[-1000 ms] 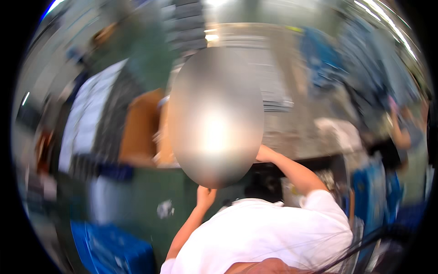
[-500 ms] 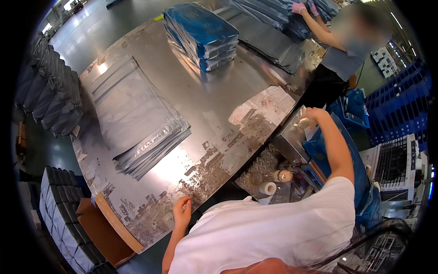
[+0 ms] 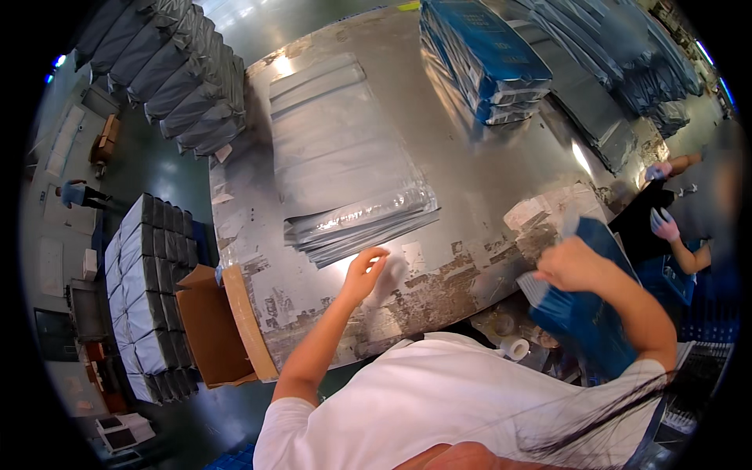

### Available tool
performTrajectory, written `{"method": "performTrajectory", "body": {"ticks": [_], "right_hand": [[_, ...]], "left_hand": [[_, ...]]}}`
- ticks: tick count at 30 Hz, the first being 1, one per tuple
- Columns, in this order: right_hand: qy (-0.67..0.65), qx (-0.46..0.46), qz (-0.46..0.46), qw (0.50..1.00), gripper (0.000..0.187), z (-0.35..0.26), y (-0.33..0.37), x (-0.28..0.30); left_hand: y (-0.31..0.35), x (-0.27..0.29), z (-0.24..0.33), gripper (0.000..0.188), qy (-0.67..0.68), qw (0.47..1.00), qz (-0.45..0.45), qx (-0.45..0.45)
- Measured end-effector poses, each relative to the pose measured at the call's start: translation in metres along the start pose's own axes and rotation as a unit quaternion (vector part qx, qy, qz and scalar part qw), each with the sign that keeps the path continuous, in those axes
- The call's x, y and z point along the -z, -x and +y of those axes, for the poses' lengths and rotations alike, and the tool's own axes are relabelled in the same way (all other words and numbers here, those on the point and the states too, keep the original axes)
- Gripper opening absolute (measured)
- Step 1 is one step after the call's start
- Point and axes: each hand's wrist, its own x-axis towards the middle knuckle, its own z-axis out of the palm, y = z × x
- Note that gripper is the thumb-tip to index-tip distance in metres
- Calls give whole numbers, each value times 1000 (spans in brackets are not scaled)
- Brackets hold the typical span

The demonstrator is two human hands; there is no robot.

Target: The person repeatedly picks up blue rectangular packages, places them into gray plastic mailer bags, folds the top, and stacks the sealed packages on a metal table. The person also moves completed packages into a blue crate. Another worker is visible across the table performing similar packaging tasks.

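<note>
My left hand [image 3: 365,270] reaches out over the worn metal table [image 3: 470,204], fingers apart and holding nothing. It is just below the near edge of a flat stack of silver pouches [image 3: 345,168], close to it but apart. My right hand [image 3: 570,265] is at the table's right edge, closed on a dark blue bag [image 3: 583,317] with a pale end, held over the gap beside the table.
A pile of blue packs [image 3: 486,55] sits at the table's far side, with more bags behind it. A co-worker's gloved hands [image 3: 664,223] work at the right. An open cardboard box [image 3: 207,325] and stacked grey packs [image 3: 141,290] stand to the left. A tape roll [image 3: 517,348] lies below the table edge.
My left hand has moved from the table's near edge forward to the silver pouches. My right hand has come up with the blue bag. My head has swung down and left.
</note>
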Motion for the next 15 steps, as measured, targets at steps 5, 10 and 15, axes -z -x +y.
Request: {"method": "performTrajectory", "body": {"ticks": [5,10,15], "right_hand": [[-143,83,356,920,26,-27,-149,116],[-115,-101,599,786,49,137,-245,94],[-519,-157,51,839,71,160,-238,-128]], "left_hand": [[-69,43,16,41,249,966,61,40],[-91,73,-6,57,294,937,176,73],[-40,50,-67,60,265,948,81,154]]}}
